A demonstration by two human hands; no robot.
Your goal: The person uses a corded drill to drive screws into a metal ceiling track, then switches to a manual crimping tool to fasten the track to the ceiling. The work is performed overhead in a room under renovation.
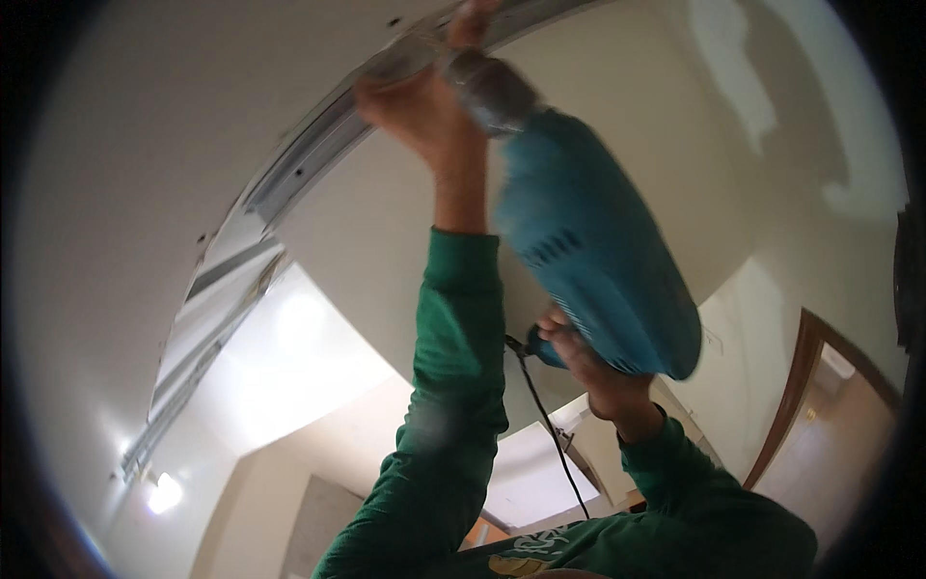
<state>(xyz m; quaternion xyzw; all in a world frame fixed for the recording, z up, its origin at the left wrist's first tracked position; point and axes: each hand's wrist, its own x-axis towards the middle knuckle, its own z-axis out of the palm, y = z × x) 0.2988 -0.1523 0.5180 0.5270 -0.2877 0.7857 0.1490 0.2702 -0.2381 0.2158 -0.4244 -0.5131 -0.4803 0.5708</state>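
Overhead, my left hand point(424, 101) is raised to a grey metal channel point(309, 154) along the edge of the ceiling board, its blurred fingers closed around something at the grey front end of a teal power drill point(598, 241); what exactly they grip I cannot make out. My right hand point(593, 372) is closed on the drill's handle at the lower end of its body. A black cord point(550, 425) hangs down from the handle.
A white ceiling board point(106, 193) curves across the left, with metal strips point(231, 270) along its opening. A lit light point(164, 492) is at the lower left. A wooden-framed doorway point(791, 376) is at the right, and pale walls surround me.
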